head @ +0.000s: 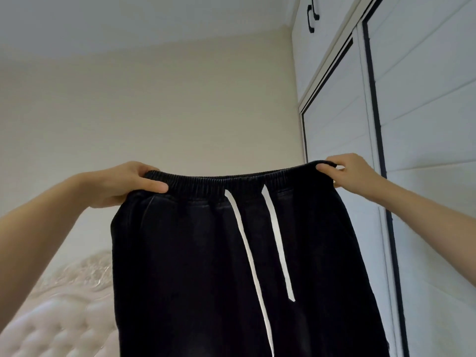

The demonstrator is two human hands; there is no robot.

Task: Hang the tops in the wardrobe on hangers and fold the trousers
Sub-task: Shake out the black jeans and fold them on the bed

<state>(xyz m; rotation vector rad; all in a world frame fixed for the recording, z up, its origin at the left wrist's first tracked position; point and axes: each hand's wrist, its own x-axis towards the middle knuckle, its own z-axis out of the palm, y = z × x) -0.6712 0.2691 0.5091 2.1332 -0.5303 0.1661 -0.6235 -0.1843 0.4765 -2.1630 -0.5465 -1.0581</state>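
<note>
Black trousers (206,266) — waistband pinched, left hand (121,184), right hand (353,173)

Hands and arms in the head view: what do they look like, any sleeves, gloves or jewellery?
The left hand and the right hand are bare, without gloves. The left forearm and the right forearm are uncovered to the frame edges: no sleeve, watch or bracelet shows. A glint on a right finger may be a ring; too small to tell.
</note>
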